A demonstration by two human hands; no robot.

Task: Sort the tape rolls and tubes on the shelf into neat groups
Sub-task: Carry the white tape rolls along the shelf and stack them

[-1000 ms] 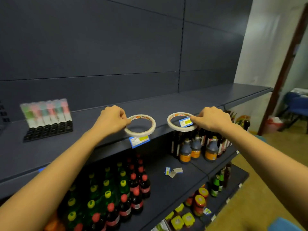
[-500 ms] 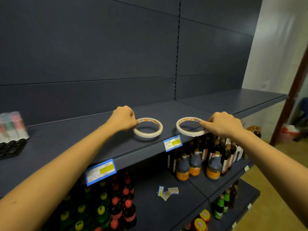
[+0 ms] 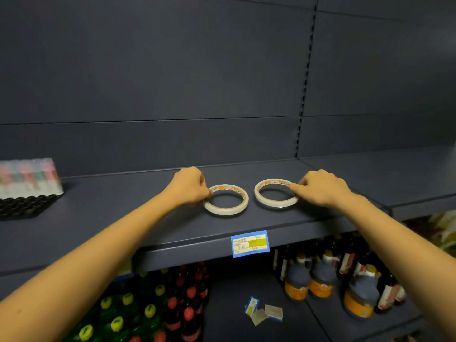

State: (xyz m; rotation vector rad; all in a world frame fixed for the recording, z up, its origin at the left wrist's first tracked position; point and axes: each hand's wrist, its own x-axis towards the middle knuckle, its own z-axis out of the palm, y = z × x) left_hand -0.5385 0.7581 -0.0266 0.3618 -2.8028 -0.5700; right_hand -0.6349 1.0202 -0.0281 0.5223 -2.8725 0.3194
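Two white tape rolls lie flat side by side on the dark shelf (image 3: 172, 225). My left hand (image 3: 188, 185) pinches the left edge of the left tape roll (image 3: 227, 209). At the right roll's far right rim, my right hand (image 3: 320, 186) pinches the right tape roll (image 3: 267, 201). A narrow gap separates the two rolls. A wrapped pack of pastel tubes (image 3: 27, 178) with black caps stands on the same shelf at the far left, away from both hands.
A blue and yellow price tag (image 3: 249, 243) hangs on the shelf's front edge below the rolls. The lower shelf holds green and red-capped bottles (image 3: 153, 309) at left, dark sauce jugs (image 3: 320, 280) at right and loose paper tags (image 3: 264, 311) between. The shelf continues to the right.
Both hands carried the rolls from the shelf's front edge further back and set them flat on the shelf. The view shifted, bringing the tube pack back into sight at the left.
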